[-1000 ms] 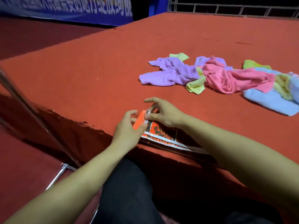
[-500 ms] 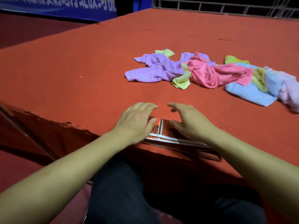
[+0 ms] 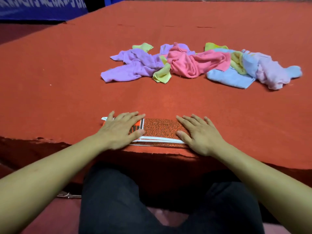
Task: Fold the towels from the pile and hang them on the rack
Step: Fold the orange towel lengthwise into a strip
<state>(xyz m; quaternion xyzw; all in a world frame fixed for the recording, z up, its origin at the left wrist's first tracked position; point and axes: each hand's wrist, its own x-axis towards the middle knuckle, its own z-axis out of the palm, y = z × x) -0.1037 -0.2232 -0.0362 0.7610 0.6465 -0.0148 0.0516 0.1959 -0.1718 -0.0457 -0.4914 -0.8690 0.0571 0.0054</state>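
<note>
Hands flat on a folded orange patterned towel (image 3: pixel 160 130) at the table's (image 3: pixel 67 81) near edge: left hand (image 3: pixel 119 130) and right hand (image 3: pixel 200 134) press its two ends, fingers straight and slightly spread, gripping nothing. Folding of this piece looks finished (white-edged layers show at the front). Beyond, well apart, the pile of towels (image 3: pixel 194 65) lies crumpled. Next, judging by the task, comes lifting it to a rack, which is not in view.
</note>
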